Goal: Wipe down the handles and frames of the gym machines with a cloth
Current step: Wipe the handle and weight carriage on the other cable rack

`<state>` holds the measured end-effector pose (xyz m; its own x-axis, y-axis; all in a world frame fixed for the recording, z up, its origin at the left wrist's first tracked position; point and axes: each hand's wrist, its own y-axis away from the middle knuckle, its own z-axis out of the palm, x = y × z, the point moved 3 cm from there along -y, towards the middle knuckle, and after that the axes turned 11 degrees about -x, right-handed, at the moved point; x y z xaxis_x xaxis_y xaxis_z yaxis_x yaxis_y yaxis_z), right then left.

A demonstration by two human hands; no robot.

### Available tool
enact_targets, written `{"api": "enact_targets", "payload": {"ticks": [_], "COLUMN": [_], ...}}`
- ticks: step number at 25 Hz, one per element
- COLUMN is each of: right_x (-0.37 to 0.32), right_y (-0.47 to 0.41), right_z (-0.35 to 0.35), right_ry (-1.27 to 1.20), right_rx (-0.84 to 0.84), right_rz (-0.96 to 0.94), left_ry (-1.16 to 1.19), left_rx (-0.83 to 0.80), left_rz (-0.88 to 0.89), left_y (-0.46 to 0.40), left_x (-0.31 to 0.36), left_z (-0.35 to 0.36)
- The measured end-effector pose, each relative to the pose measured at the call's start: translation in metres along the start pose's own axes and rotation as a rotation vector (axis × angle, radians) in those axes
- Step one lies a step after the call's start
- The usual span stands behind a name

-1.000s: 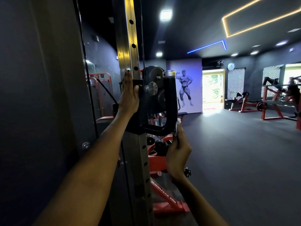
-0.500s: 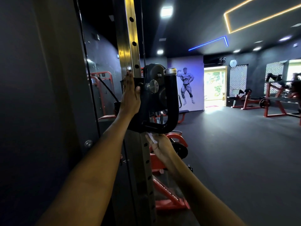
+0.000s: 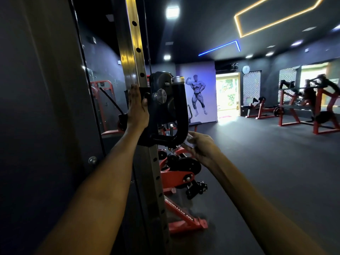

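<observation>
Left hand [image 3: 137, 109] lies flat, fingers straight, against the perforated steel upright [image 3: 132, 57]. Right hand [image 3: 201, 147] pinches a white cloth [image 3: 189, 141] just beside the black U-shaped handle [image 3: 181, 115].

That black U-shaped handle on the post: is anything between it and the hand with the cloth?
Nothing visible is. The right hand holds the white cloth just beside the black handle, at its lower bend. The left hand rests on the carriage's other side.

Pale cloth [image 3: 190, 141], seemingly beside black handle [image 3: 181, 115]
</observation>
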<state>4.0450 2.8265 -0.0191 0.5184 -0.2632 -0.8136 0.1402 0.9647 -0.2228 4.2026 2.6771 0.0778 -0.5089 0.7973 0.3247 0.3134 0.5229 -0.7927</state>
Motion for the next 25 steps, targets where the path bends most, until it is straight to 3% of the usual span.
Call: {"api": "enact_targets", "payload": {"ticks": [7,11,13,20,25], "right_x": [-0.03,-0.037,-0.041,-0.065,-0.087], "right_y": [0.03,0.046,0.055,0.118,0.183], "right_z": [-0.02,-0.033,-0.038,-0.063,-0.124], "right_ry": [0.463,1.122,1.326,1.647,1.72], "right_rx": [0.16,0.236,0.232,0.151,0.168], "right_rz": [-0.054,-0.146,-0.168,-0.187,-0.19], "left_ry": [-0.082,-0.318,-0.411,-0.468,-0.395], "left_rx": [-0.182,-0.359,-0.464,-0.55,-0.457], "left_rz": [-0.167,-0.329,-0.437,-0.614,-0.489], "left_y": [0.025,0.076,0.11,0.212,0.252], "left_x": [0.011,0.041,0.062,0.18,0.263], "left_z": [-0.009,-0.017,-0.022,-0.005,0.05]}}
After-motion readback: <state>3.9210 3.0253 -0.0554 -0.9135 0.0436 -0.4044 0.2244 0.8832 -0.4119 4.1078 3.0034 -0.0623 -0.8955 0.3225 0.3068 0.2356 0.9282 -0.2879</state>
